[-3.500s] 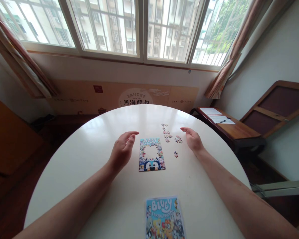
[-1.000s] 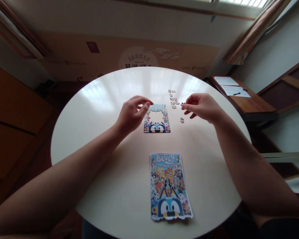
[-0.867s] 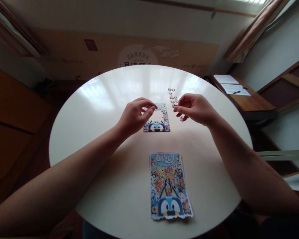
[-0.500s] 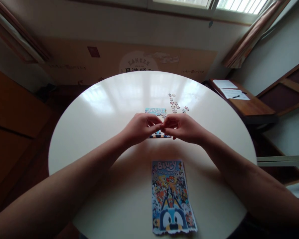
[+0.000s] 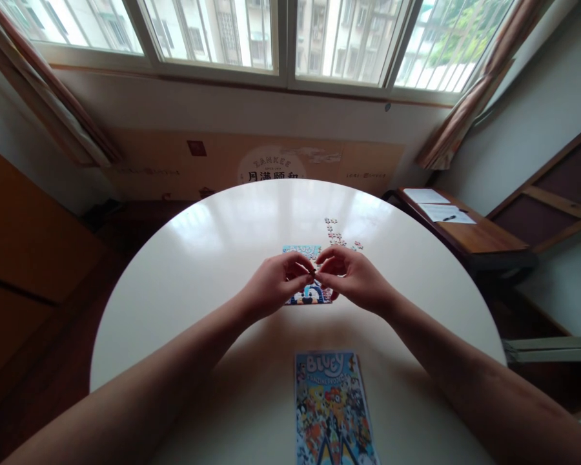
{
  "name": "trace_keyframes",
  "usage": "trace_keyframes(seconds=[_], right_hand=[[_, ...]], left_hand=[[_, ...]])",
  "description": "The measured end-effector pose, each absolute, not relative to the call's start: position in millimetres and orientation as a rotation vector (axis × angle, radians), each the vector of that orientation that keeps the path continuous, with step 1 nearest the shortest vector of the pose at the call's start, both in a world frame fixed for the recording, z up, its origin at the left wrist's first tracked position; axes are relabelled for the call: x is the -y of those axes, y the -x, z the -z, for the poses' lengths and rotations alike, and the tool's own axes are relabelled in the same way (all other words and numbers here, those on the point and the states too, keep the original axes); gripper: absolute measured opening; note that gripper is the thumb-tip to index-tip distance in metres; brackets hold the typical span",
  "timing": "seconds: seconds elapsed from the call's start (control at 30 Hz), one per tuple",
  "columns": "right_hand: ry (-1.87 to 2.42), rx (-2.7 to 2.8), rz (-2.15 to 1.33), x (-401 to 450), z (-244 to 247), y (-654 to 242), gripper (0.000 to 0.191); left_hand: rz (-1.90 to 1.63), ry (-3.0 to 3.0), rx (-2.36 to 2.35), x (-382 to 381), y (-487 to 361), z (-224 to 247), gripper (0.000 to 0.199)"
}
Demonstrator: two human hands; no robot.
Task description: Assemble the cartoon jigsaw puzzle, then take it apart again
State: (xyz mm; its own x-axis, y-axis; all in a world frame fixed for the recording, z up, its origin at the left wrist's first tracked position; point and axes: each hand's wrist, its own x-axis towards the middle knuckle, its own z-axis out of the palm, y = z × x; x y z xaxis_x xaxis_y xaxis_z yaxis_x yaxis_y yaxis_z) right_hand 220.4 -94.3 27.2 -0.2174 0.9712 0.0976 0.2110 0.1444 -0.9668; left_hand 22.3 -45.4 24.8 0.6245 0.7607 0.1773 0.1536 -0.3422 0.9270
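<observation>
My left hand point(image 5: 278, 284) and my right hand point(image 5: 356, 278) meet above the partly assembled jigsaw puzzle point(image 5: 307, 299). Thumb and fingers of both are pinched on one small, dark puzzle piece point(image 5: 313, 273) held between them. Its printed side cannot be made out. The hands cover the middle of the puzzle; its light blue top strip and a blue dog's face at the bottom still show. Just beyond my right hand, several loose puzzle pieces point(image 5: 332, 235) lie scattered on the white table.
A printed Bluey picture sheet point(image 5: 334, 403) lies on the round white table point(image 5: 174, 310) close to my body. To the right, a wooden side desk point(image 5: 496, 229) bears papers point(image 5: 448, 214) and a pen. Windows and curtains are behind the table.
The camera has tilted up, so everything sits lower and more window shows. My fingertips have parted slightly, and the dark piece between them is now visible.
</observation>
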Motion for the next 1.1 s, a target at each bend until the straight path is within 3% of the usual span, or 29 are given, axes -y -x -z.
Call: trace_keyframes(seconds=[0.37,0.73,1.1], right_hand=[[1.089,1.511,-1.006,91.4,-18.9,-215.1,0.033],[1.094,1.498,-1.004,92.0,-18.0,-211.8,0.026],[1.034,1.96,-0.285,90.9,-22.8,-220.3,0.012]], left_hand=[[-0.741,-1.973,-0.844,40.7,-16.4,-30.9,0.016],[-0.593,-2.157,-0.815,42.5,-15.5,-26.9,0.016],[-0.613,-1.983,-0.971,34.4,-14.0,-31.7,0.026]])
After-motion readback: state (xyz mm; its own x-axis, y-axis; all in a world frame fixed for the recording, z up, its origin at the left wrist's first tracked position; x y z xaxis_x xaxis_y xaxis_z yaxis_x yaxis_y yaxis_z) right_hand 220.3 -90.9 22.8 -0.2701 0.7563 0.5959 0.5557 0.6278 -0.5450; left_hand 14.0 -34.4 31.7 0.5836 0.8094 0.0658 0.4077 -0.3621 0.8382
